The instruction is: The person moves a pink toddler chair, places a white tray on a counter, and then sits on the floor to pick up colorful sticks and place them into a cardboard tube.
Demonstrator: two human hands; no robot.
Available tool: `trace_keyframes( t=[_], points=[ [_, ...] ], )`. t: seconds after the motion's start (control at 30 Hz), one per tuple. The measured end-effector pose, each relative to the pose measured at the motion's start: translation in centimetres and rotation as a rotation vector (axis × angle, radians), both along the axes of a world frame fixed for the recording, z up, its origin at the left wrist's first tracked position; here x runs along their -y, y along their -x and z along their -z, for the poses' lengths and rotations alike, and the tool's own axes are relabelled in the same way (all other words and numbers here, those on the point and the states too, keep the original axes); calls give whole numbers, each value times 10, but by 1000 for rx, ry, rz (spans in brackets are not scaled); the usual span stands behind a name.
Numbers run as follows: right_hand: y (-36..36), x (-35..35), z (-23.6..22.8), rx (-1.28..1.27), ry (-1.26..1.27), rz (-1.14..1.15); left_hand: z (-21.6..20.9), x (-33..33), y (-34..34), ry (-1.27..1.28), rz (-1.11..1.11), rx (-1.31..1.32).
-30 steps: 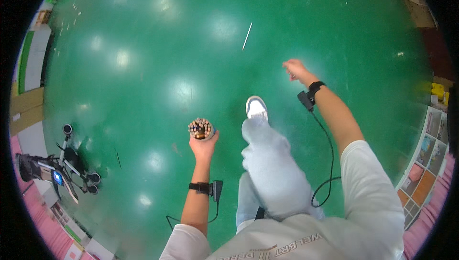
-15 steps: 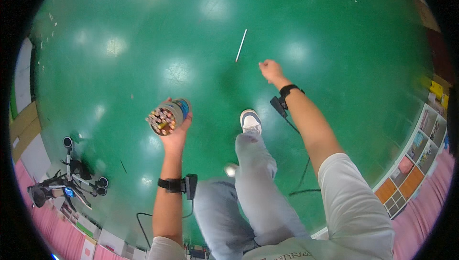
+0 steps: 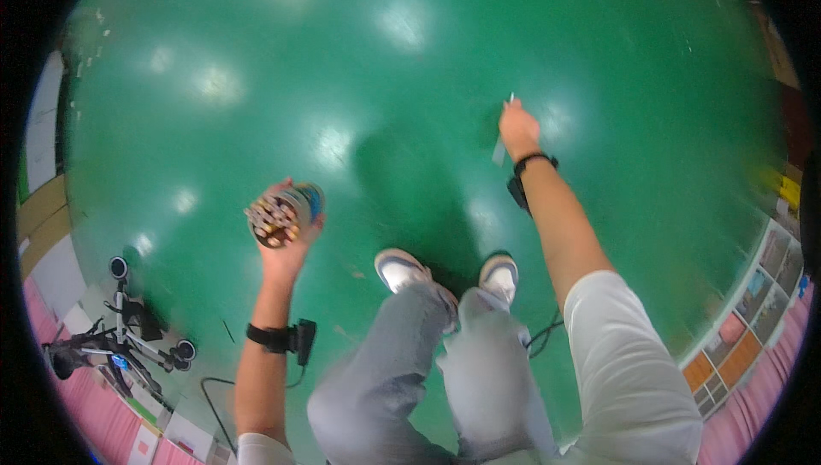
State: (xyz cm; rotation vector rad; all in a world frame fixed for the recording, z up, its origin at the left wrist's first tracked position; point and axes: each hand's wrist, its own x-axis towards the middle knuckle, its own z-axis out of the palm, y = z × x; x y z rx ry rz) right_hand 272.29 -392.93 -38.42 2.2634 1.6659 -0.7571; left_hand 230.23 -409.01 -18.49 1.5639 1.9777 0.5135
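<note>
My left hand [image 3: 291, 234] is wrapped round a cylindrical tub [image 3: 305, 202], which is tilted so that its open mouth faces me. Several pencils [image 3: 274, 221] stand packed inside it, their ends showing. Further out on the right, my right hand [image 3: 518, 128] is closed on a thin white pencil [image 3: 499, 152]. One end pokes out past the fingers and the other shows blurred beside the wrist; the middle is hidden by the hand. Whether that hand touches the floor, I cannot tell.
Under me is a glossy green floor [image 3: 410, 89]. A wheeled stand [image 3: 128, 320] is at the lower left, near a thin dark stick [image 3: 228, 331]. Shelves [image 3: 744, 320] line the right edge beside a pink curtain [image 3: 774, 362]. Cables trail from my wrist straps.
My right hand has moved right and taken hold of the white pencil that lay on the floor. The left hand and tub have shifted slightly left. My feet now stand side by side.
</note>
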Motion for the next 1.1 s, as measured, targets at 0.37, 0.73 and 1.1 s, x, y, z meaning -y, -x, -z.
trace_keyframes(
  t=[0.37, 0.73, 1.1],
  points=[
    [62, 81, -197, -287, -329, -195, -155, -5, -45, 63, -300, 421],
    [128, 56, -729, -868, -656, -106, -490, 21, -68, -124, -155, 518],
    [208, 112, -985, -1306, -771, -424, -648, 36, -41, -332, -240, 474]
  ],
)
